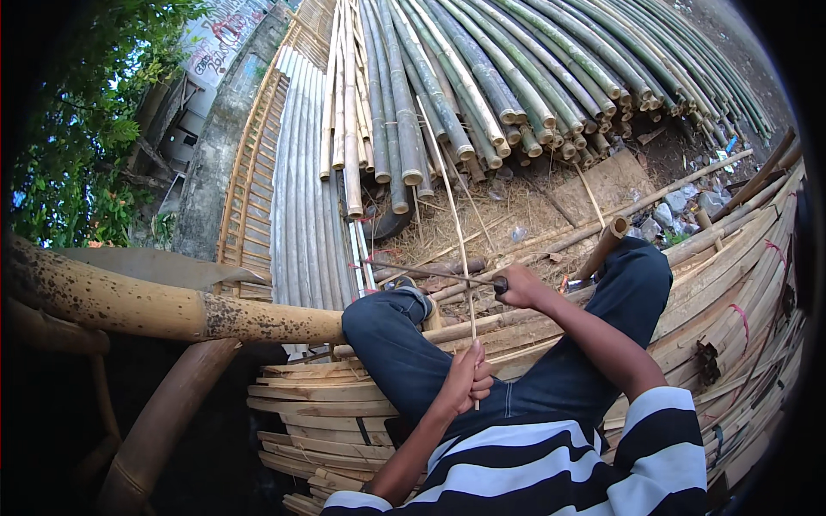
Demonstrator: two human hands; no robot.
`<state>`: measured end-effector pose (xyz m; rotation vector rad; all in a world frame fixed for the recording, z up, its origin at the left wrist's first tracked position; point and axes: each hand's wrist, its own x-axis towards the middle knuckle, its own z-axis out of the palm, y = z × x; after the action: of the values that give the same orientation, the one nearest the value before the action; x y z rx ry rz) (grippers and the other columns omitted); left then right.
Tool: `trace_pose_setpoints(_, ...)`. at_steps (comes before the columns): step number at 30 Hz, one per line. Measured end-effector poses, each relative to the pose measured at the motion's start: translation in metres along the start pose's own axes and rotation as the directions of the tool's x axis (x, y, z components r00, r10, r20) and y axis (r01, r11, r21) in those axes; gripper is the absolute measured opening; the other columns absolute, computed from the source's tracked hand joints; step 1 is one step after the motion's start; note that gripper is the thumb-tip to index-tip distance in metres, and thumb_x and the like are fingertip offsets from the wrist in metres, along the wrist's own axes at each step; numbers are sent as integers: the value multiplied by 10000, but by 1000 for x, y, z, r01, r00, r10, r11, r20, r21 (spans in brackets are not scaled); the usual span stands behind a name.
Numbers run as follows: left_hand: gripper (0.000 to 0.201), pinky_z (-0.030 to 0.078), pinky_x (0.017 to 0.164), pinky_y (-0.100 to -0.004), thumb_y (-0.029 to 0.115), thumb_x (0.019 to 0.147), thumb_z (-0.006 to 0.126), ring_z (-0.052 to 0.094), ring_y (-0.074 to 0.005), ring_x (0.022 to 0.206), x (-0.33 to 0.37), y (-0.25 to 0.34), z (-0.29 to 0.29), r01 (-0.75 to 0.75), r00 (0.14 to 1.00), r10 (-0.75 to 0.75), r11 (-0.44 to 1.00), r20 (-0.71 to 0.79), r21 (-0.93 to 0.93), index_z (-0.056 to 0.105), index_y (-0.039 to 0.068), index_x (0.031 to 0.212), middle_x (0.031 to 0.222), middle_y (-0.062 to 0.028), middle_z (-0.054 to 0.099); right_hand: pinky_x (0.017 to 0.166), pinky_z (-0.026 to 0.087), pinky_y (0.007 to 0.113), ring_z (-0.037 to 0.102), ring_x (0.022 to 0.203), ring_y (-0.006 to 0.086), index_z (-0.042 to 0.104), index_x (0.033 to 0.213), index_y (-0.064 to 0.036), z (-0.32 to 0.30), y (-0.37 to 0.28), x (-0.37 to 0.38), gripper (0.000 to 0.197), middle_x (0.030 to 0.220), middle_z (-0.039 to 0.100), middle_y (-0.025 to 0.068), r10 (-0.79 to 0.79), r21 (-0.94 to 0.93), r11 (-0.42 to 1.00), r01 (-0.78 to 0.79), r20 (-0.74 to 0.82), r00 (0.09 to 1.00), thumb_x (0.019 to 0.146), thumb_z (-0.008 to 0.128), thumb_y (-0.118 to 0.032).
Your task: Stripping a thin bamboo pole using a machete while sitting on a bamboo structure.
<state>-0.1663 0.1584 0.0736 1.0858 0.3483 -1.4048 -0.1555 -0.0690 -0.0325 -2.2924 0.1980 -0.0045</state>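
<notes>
A long, thin bamboo strip (458,225) runs away from me between my knees, its near end poking out below my left hand (463,380). The fingers of that hand are wrapped round the strip close to this end. My right hand (521,286) grips the dark, rounded handle of a knife (422,270). Its long narrow blade points left and crosses the strip a little beyond my left hand. Blade and strip appear to touch where they cross. The far part of the strip reaches toward the piled poles.
I sit on stacked split bamboo slats (323,408). Green bamboo poles (516,86) lie piled ahead, beside grey corrugated sheets (301,172) and a bamboo ladder-like frame (254,163). A thick spotted bamboo beam (172,305) is at left. Stones and litter (675,206) lie right.
</notes>
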Motion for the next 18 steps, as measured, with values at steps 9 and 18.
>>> trace_pose_setpoints(9, 383, 98, 336, -189, 444, 1012, 356, 148, -16, 385, 11, 2, -19, -15, 995, 28, 990, 97, -139, 360, 186, 728, 527, 89, 203, 619, 484, 445, 606, 628, 397, 590, 698, 44, -9, 42, 18, 268, 648, 584, 261, 247, 87, 965, -246, -6, 969, 620, 621, -211)
trace_pose_setpoints(18, 349, 107, 341, -205, 400, 1017, 377, 173, -28, 391, 18, 3, -3, -150, 961, 225, 914, -163, 376, 352, 166, 759, 526, 73, 229, 717, 511, 483, 625, 717, 432, 637, 727, 19, 16, 13, 6, 231, 705, 610, 273, 67, 3, 998, -67, -7, 998, 651, 576, -190)
